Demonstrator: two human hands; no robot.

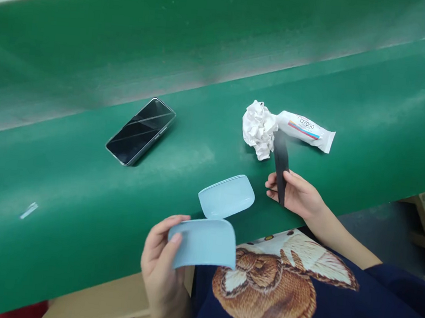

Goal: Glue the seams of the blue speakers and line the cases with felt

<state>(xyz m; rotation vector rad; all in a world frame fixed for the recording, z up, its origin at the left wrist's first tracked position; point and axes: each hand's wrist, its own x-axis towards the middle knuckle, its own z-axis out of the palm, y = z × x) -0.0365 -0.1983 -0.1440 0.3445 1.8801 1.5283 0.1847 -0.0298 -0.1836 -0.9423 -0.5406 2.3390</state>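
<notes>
Green bench (pixel 80 190); left grip (pixel 164 255) closed on case (pixel 207 244), thumb extended; right grip (pixel 299 195) seemingly snug round black strip (pixel 281 158).

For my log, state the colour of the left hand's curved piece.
The curved piece is light blue; best view: head.

One head-worn view looks forward and down from above the shirt front (pixel 266 296), near enough to frame the left hand (pixel 164 257), the right hand (pixel 302 194) and the green surface (pixel 89 207), which slants across it.
</notes>
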